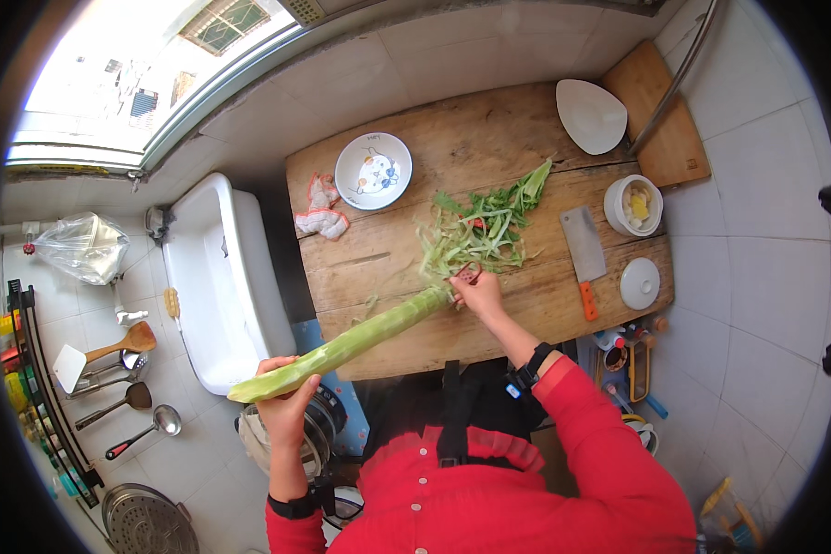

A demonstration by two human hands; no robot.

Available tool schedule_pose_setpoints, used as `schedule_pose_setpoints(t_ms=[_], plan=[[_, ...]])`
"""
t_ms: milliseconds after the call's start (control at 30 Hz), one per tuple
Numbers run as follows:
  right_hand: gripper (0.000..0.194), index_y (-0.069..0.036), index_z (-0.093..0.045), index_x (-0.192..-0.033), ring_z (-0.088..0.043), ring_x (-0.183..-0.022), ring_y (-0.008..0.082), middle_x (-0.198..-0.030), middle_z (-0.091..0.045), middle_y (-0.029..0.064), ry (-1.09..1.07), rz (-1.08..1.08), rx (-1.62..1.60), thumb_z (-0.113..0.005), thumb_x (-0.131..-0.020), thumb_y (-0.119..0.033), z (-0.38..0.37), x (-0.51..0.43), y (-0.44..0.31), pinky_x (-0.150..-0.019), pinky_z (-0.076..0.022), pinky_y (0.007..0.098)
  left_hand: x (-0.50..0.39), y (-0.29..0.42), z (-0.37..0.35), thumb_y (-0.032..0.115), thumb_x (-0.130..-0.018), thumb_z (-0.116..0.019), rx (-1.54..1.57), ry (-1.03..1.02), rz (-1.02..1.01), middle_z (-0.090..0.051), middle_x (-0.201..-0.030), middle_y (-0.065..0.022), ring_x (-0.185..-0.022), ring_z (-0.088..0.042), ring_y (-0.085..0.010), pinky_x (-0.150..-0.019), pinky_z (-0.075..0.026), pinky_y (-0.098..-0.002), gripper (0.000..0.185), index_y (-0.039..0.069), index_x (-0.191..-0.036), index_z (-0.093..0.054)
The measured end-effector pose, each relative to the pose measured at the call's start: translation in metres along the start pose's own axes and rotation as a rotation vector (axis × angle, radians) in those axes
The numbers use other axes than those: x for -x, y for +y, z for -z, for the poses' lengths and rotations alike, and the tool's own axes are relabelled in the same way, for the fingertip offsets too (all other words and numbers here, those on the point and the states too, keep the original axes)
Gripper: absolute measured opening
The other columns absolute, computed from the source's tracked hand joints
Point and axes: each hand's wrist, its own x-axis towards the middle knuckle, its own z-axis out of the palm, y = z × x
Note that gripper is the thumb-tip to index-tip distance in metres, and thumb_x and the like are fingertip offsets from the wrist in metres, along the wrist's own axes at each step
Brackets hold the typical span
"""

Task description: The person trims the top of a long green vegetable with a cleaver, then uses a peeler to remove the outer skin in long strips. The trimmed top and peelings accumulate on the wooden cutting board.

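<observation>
My left hand (285,405) grips the near end of a long, pale-green celtuce stem (360,341), mostly stripped of skin. The stem slants up to the right, its far end over the wooden table (401,353). At that far end my right hand (481,294) is closed on a small reddish peeler (469,273); its blade is hard to make out. Just beyond the peeler lies a loose pile of pale peelings (450,242). Green celtuce leaves (502,208) lie among and behind them, with a bit of something red in the heap.
A cleaver (583,242) with an orange handle, a white pot (633,206) holding pale pieces, and its lid (640,284) stand right. Farther back are a patterned bowl (373,171), a cloth (323,208), a white dish (591,116) and a cutting board (654,114). A white sink (215,291) adjoins left.
</observation>
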Motion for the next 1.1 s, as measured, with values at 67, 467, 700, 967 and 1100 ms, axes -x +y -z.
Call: schedule_pose_setpoints(t_ms=[67, 467, 700, 967, 1100], plan=[[0.021, 0.002, -0.072, -0.088, -0.068, -0.055, 0.0157, -0.070, -0.072, 0.0101, 0.081, 0.145, -0.061, -0.077, -0.091, -0.018, 0.015, -0.011, 0.006, -0.050, -0.0535, 0.0295, -0.004, -0.001, 0.002, -0.008, -0.080, -0.082, -0.043, -0.017, -0.032, -0.065, -0.116, -0.0079, -0.109, -0.064, -0.0161, -0.095, -0.053, -0.0289, 0.047, 0.003, -0.121, -0.061], [0.022, 0.000, -0.073, -0.089, -0.064, -0.064, 0.0059, -0.075, -0.071, 0.0011, -0.193, 0.189, -0.155, -0.078, -0.094, -0.021, -0.002, 0.047, -0.034, -0.055, -0.0512, 0.0235, -0.026, -0.036, -0.028, -0.005, -0.087, -0.076, 0.088, -0.149, 0.039, -0.063, -0.138, -0.0162, -0.123, -0.061, -0.0200, -0.105, -0.048, -0.0322, 0.043, 0.004, -0.128, -0.062], [0.022, -0.002, -0.075, -0.094, -0.064, -0.067, 0.0077, -0.082, -0.072, 0.0025, -0.531, -0.018, -0.368, -0.080, -0.092, -0.024, -0.061, 0.066, -0.047, -0.062, -0.0509, 0.0223, -0.024, -0.040, -0.028, -0.006, -0.087, -0.077, 0.082, -0.190, 0.024, -0.062, -0.139, -0.0190, -0.124, -0.061, -0.0223, -0.104, -0.050, -0.0322, 0.043, 0.003, -0.127, -0.062], [0.017, 0.001, -0.073, -0.095, -0.065, -0.060, 0.0094, -0.079, -0.072, 0.0048, -0.136, 0.032, -0.052, -0.080, -0.090, -0.013, 0.008, -0.024, 0.017, -0.054, -0.0548, 0.0245, -0.023, -0.052, -0.015, -0.005, -0.089, -0.074, 0.127, -0.149, 0.084, -0.059, -0.143, -0.0211, -0.132, -0.057, -0.0253, -0.111, -0.046, -0.0360, 0.046, 0.005, -0.132, -0.059], [0.017, 0.002, -0.073, -0.094, -0.066, -0.058, 0.0101, -0.076, -0.073, 0.0060, 0.170, 0.145, -0.038, -0.080, -0.090, -0.013, 0.052, -0.037, 0.026, -0.051, -0.0545, 0.0265, -0.026, -0.055, -0.011, -0.006, -0.087, -0.076, 0.127, -0.210, 0.045, -0.060, -0.143, -0.0207, -0.128, -0.060, -0.0239, -0.107, -0.050, -0.0345, 0.046, 0.003, -0.129, -0.061]])
